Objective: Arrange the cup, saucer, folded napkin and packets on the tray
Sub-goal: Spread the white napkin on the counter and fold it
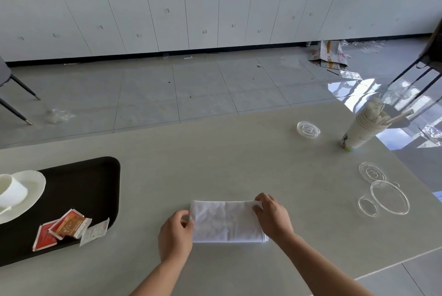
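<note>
A white napkin (226, 221) lies folded into a rectangle on the table in front of me. My left hand (175, 236) pinches its left edge, and my right hand (272, 218) pinches its upper right corner. At the far left sits a black tray (95, 183). On it a white cup (12, 190) stands on a white saucer (31, 187), both cut off by the frame edge. Red and white packets (69, 226) lie in a loose overlapping pile at the tray's near right edge.
A stack of paper cups (361, 132) holding stirrers stands at the back right. Clear plastic lids (389, 196) lie at the right, and another lid (308, 129) further back. The table edge (394, 263) runs close on my right. Chairs stand beyond both sides.
</note>
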The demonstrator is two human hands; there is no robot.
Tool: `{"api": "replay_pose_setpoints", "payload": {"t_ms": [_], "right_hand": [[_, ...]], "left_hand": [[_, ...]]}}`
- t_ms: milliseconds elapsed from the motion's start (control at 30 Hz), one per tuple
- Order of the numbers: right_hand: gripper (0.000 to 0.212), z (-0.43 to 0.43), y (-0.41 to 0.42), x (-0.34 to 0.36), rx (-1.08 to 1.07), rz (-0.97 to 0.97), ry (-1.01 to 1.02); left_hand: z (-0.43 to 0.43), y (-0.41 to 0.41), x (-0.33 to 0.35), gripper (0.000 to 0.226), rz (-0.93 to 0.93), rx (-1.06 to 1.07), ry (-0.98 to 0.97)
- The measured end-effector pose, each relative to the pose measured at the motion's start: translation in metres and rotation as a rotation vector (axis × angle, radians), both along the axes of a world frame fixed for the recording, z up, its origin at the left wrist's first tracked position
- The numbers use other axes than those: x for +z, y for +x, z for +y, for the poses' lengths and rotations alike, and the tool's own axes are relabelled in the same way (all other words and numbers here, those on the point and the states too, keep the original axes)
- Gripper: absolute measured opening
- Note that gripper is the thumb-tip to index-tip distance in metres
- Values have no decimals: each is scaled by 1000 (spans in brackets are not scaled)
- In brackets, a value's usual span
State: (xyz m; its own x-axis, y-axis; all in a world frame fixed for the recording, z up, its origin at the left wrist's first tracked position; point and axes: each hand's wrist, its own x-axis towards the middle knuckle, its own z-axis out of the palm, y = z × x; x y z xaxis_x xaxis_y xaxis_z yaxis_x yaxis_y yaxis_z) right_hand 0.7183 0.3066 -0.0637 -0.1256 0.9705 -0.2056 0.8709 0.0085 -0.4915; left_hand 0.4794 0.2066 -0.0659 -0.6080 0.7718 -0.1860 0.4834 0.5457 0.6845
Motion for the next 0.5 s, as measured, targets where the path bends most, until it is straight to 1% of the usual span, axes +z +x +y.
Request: {"api": "replay_pose_setpoints", "payload": {"t_ms": [100,167,233,267,300,367,400,434,500], "right_hand": [[20,3,0,-5,-15,4,-2],[28,3,0,-6,-37,21,-7],[35,1,2,-5,-66,49,11],[36,-2,4,-4,-75,57,57],[36,-7,6,-3,-60,36,145],[38,-20,6,-6,63,-53,338],[41,-28,3,-7,152,-85,401],[46,-35,-3,-10,249,-117,422],[58,-43,-16,-19,385,-188,387]], "left_hand": [[0,2,-3,28,55,-10,1],[-3,4,-4,37,161,-60,38],[-6,7,-8,45,363,-272,134],[-6,8,-9,48,462,-387,183],[-6,9,-11,49,534,-494,216],[-2,8,-16,51,629,-657,218],[1,7,-18,53,659,-716,183],[3,7,-19,57,685,-765,138],[9,7,-19,64,719,-825,43]]}}
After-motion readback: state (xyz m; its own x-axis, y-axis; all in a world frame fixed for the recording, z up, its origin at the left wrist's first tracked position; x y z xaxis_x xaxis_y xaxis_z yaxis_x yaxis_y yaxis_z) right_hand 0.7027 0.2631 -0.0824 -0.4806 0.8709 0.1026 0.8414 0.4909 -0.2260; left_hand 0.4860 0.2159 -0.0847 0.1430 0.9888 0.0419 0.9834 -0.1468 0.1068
